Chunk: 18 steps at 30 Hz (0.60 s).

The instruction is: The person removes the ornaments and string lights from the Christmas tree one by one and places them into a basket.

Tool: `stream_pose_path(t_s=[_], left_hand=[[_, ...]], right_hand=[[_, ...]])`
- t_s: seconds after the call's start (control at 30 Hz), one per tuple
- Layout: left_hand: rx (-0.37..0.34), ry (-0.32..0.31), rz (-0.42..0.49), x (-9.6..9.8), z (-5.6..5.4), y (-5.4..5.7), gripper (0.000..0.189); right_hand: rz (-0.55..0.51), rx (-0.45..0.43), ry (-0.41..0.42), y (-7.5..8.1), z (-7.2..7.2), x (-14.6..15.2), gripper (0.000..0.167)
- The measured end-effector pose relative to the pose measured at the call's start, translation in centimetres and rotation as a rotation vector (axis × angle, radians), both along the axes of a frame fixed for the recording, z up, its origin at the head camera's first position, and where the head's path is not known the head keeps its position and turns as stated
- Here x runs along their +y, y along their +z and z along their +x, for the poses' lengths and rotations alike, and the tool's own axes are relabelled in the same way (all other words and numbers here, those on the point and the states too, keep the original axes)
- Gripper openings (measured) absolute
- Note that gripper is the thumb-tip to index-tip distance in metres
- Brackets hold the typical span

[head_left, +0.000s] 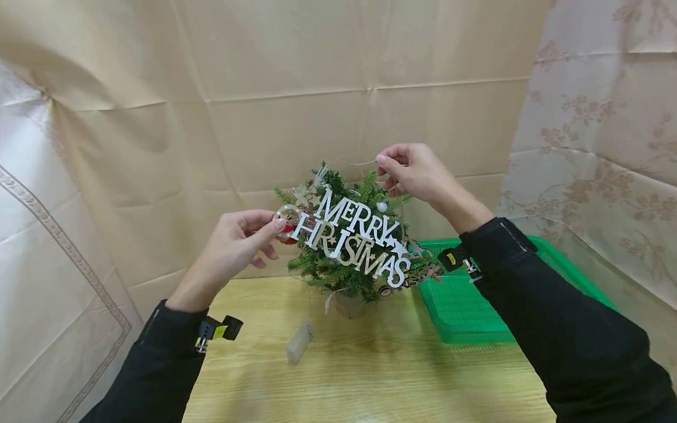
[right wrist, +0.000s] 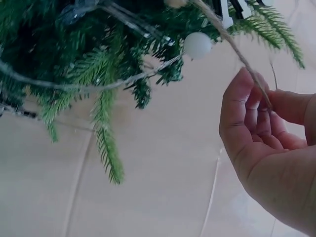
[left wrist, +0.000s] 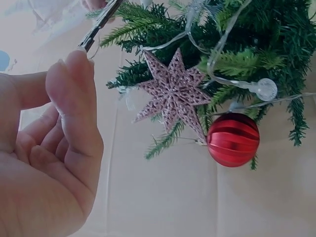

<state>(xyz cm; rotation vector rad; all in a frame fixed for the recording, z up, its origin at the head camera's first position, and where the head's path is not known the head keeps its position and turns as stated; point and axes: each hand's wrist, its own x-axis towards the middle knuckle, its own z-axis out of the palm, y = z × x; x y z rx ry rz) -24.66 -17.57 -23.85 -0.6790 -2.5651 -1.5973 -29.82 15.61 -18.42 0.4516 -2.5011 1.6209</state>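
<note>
A white and gold MERRY CHRISTMAS sign (head_left: 362, 218) hangs tilted in front of a small decorated Christmas tree (head_left: 326, 274). At its left end, my left hand (head_left: 228, 245) pinches the letter C between thumb and fingers. Higher up on the right, my right hand (head_left: 418, 174) pinches a thin twine (right wrist: 238, 53) that runs toward the sign. A glittery pink star (left wrist: 173, 91) and a striped red ball (left wrist: 233, 139) hang on branches beside the left hand. Near the right hand sits a small white ball (right wrist: 197, 45) on the light string.
Behind the right forearm, a green plastic basket (head_left: 471, 334) stands on the wooden table (head_left: 344, 385). A small clear box (head_left: 300, 342) lies in front of the tree pot (head_left: 350, 306). Beige cloth (head_left: 289, 82) covers the back wall.
</note>
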Motion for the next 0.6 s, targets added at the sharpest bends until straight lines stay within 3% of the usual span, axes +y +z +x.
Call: stream_pose_path(t_s=[0.2, 0.47, 0.6], left_hand=[[0.020, 0.031, 0.048, -0.4, -0.2, -0.3, 0.041], [0.062, 0.052, 0.152, 0.0, -0.4, -0.5, 0.039], [0.102, 0.075, 0.228, 0.7, -0.5, -0.7, 0.039]], right_hand=[[-0.045, 0.018, -0.005, 0.0, 0.8, 0.5, 0.029], [-0.142, 0.005, 0.073, -0.7, 1.8, 1.5, 0.032], [-0.111, 0.008, 0.104, -1.1, 2.5, 2.5, 0.034]])
